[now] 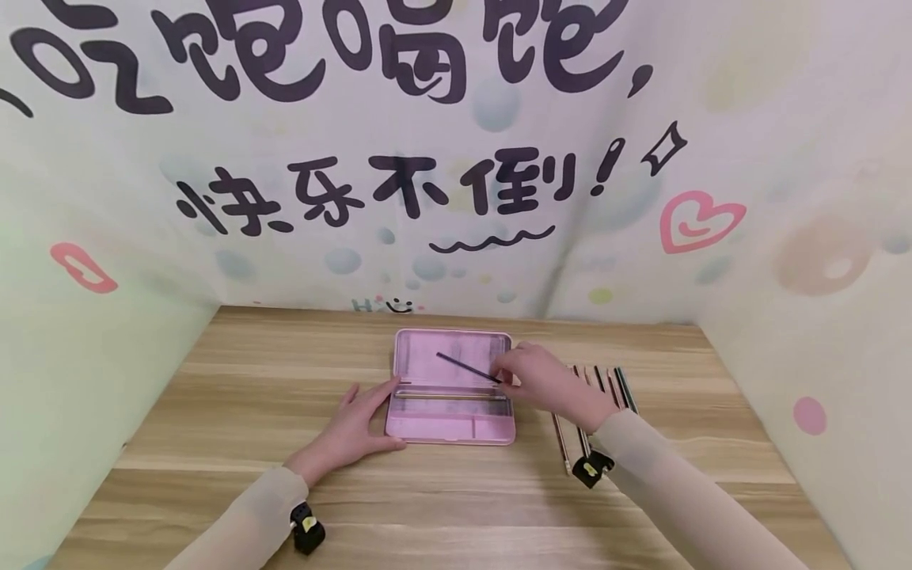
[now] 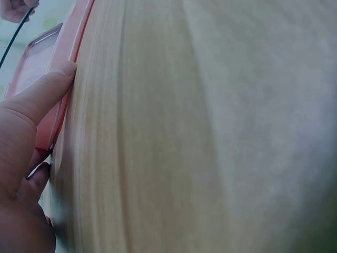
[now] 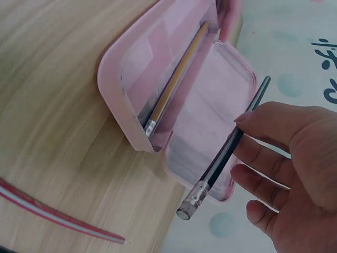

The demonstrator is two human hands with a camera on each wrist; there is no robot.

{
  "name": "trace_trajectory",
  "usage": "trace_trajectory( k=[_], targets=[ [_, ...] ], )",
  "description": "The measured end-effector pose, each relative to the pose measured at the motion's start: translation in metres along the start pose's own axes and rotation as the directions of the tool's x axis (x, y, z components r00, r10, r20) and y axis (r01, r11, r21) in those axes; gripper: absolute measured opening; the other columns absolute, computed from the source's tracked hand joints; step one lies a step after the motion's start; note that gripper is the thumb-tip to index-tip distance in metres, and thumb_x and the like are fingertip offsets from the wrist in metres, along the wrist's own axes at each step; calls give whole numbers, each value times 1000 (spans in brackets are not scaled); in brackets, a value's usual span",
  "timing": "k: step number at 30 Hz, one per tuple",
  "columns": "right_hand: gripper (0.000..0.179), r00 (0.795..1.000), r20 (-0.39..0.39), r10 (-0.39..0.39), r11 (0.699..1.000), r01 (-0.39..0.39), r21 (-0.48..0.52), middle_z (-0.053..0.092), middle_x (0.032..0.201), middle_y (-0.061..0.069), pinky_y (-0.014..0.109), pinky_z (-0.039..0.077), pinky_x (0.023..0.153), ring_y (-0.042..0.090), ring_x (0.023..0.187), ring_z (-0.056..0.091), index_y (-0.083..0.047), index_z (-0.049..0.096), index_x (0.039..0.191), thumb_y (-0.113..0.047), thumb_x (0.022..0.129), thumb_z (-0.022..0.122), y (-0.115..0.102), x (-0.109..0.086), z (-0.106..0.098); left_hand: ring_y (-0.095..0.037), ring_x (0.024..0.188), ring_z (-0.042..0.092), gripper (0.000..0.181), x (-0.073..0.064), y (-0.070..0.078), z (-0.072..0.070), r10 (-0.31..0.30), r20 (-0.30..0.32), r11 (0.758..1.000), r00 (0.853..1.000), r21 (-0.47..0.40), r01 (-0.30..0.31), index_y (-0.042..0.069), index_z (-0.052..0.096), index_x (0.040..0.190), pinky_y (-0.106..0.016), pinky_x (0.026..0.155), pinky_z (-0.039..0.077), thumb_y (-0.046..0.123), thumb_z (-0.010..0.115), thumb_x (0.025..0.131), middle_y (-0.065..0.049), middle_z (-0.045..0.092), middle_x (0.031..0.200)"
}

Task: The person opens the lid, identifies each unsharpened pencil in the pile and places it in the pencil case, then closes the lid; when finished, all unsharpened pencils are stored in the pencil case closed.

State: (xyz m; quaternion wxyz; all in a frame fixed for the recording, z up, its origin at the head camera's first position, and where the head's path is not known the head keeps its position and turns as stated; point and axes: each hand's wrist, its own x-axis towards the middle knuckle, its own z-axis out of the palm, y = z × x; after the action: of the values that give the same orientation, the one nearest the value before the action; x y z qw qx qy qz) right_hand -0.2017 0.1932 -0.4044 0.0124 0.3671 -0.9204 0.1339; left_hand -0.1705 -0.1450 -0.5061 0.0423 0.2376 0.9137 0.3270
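An open pink pencil case [image 1: 450,428] lies on the table with its lid [image 1: 449,356] tipped back. Inside it, along the hinge side, is a yellow pencil [image 3: 179,71] with a metal eraser end. My right hand [image 1: 545,382] pinches a black pencil [image 3: 225,156] between thumb and fingers, above the case's right side. That pencil has a silver ferrule and eraser, seen close in the right wrist view. My left hand [image 1: 349,431] rests at the case's left side, thumb at the front corner and fingers at the left edge.
Several pencils [image 1: 561,443] lie on the wooden table [image 1: 456,507] right of the case, partly hidden under my right forearm. A red-and-white striped pencil [image 3: 63,217] shows in the right wrist view. A printed cloth wall [image 1: 321,269] stands behind the table.
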Motion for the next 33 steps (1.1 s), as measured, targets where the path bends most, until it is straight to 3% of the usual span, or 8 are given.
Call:
trace_trajectory(
  k=[5, 10, 14, 22, 28, 33],
  targets=[
    [12, 995, 10, -94, 994, 95, -54, 71, 81, -5, 34, 54, 76, 14, 77, 60, -11, 76, 95, -7, 85, 82, -5, 12, 10, -41, 145, 45, 102, 0, -2, 1, 2, -7, 1000, 1000, -1, -2, 3, 37, 160, -66, 125, 7, 36, 91, 80, -22, 48, 157],
    [10, 996, 56, -67, 995, 71, -66, 70, 79, -6, 34, 50, 78, 14, 77, 56, -13, 74, 88, -17, 88, 83, -13, 21, 23, -42, 144, 46, 102, -1, -3, 1, 13, -16, 1000, 1000, -2, -13, 2, 37, 160, -68, 125, 8, 37, 91, 80, -23, 49, 156],
    [13, 997, 46, -68, 995, 71, -76, 69, 78, -5, 32, 47, 75, 15, 75, 52, -13, 73, 85, -17, 87, 85, -17, 24, 33, -43, 143, 47, 102, -1, -2, 1, 31, -30, 1000, 999, 5, -31, 2, 38, 160, -69, 124, 9, 36, 91, 80, -24, 50, 155],
    [11, 995, 59, -78, 985, 86, -147, 72, 84, -4, 32, 51, 82, 16, 81, 58, -15, 71, 86, -13, 89, 82, -21, 32, 53, -43, 142, 48, 101, -2, -3, 1, 39, -30, 999, 999, 12, -39, 1, 39, 159, -70, 124, 9, 36, 91, 80, -24, 50, 155],
    [14, 994, 59, -95, 974, 105, -203, 70, 84, -4, 32, 48, 78, 17, 82, 55, -15, 68, 85, -15, 91, 81, -26, 36, 61, -43, 142, 48, 102, -1, -3, 1, 36, -26, 999, 999, 18, -35, 1, 38, 159, -69, 124, 10, 37, 90, 80, -24, 50, 154],
    [13, 996, 67, -61, 971, 75, -228, 69, 86, -5, 32, 47, 77, 17, 83, 54, -16, 69, 86, -18, 92, 80, -28, 37, 64, -42, 143, 47, 102, 0, -3, -1, 28, -17, 1000, 999, 13, -28, 2, 37, 160, -69, 124, 9, 36, 90, 81, -23, 49, 156]
  ],
)
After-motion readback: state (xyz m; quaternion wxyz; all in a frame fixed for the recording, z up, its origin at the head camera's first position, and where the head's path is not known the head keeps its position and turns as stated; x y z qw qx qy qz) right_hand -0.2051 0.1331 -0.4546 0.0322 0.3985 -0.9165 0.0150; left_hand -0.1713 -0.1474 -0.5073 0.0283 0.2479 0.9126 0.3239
